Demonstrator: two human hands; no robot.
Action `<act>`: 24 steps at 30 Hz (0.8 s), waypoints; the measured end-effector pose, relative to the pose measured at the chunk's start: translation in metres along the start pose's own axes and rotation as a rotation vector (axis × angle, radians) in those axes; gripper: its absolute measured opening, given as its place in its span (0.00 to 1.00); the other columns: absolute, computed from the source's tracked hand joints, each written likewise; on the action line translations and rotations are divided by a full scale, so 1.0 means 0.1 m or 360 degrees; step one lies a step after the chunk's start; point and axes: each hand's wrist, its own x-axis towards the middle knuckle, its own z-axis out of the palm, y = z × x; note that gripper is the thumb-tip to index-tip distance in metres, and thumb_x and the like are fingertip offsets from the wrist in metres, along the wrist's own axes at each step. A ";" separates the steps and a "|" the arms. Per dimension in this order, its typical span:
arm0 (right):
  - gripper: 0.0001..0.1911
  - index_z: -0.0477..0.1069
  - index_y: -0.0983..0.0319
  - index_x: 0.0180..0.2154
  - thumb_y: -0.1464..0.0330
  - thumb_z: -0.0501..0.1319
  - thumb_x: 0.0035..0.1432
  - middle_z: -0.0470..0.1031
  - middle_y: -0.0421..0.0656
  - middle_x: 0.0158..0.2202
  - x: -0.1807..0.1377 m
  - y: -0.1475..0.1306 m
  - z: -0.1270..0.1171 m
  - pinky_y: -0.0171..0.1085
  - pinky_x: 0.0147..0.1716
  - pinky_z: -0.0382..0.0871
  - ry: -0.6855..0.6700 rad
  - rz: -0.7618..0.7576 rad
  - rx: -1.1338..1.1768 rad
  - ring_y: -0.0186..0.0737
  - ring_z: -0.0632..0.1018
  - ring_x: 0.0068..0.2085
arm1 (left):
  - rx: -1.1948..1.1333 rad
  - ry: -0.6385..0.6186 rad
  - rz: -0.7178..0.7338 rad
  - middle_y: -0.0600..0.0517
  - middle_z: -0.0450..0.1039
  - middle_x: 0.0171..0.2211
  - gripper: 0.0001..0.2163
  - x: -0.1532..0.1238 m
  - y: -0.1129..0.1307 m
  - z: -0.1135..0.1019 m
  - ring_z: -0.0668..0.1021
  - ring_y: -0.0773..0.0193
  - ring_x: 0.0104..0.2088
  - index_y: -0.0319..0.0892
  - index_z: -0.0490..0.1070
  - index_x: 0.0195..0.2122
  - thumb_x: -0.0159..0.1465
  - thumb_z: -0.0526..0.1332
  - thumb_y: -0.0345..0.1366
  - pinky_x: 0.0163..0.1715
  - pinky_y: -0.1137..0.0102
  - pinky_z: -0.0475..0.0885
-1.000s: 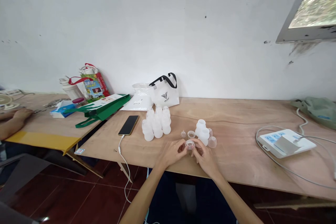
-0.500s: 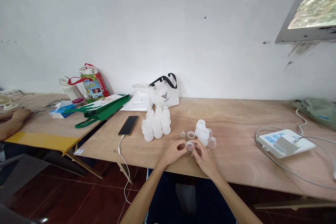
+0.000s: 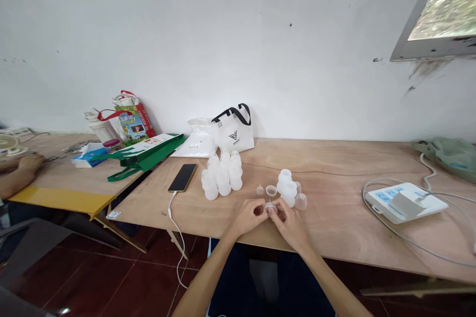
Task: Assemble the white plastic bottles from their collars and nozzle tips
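My left hand (image 3: pixel 250 216) and my right hand (image 3: pixel 288 222) meet at the near edge of the wooden table (image 3: pixel 334 218). Their fingertips pinch a small clear plastic cap (image 3: pixel 270 206) between them. Just behind the hands lie a clear ring (image 3: pixel 271 190), a tiny clear piece (image 3: pixel 259 189) and a clear dome cap (image 3: pixel 301 201). Two white plastic bottles (image 3: pixel 287 186) stand next to those parts. A cluster of several white bottles (image 3: pixel 222 177) stands to the left of them.
A black phone (image 3: pixel 182 177) with a white cable lies left of the bottles. A white tote bag (image 3: pixel 232 130) and green bag (image 3: pixel 143 153) sit at the back. A white power strip (image 3: pixel 403 201) with cords is on the right. Another person's arm (image 3: pixel 18 171) rests on the left table.
My hands have closed in more tightly around the clear cap and sunk slightly toward the table edge.
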 end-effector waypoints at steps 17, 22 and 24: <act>0.19 0.68 0.57 0.35 0.57 0.47 0.74 0.79 0.43 0.29 -0.03 0.19 0.12 0.35 0.27 0.67 0.0235 -0.0256 -0.0384 0.42 0.80 0.28 | 0.0008 0.0053 0.0061 0.58 0.59 0.22 0.15 -0.01 0.00 0.02 0.63 0.68 0.25 0.42 0.57 0.23 0.67 0.54 0.38 0.29 0.71 0.57; 0.16 0.70 0.56 0.39 0.55 0.51 0.72 0.81 0.41 0.32 -0.01 0.10 0.06 0.37 0.32 0.71 0.0137 -0.0202 -0.0246 0.43 0.80 0.30 | -0.0012 0.0166 -0.0001 0.58 0.61 0.21 0.15 -0.01 -0.02 0.03 0.63 0.68 0.24 0.42 0.58 0.23 0.66 0.55 0.39 0.29 0.71 0.57; 0.15 0.70 0.55 0.39 0.55 0.51 0.72 0.81 0.41 0.33 0.00 0.07 0.05 0.39 0.33 0.72 0.0119 -0.0180 -0.0200 0.44 0.81 0.31 | -0.0016 0.0180 0.0020 0.57 0.61 0.21 0.15 -0.02 -0.03 0.03 0.63 0.68 0.24 0.42 0.59 0.23 0.66 0.55 0.40 0.29 0.71 0.58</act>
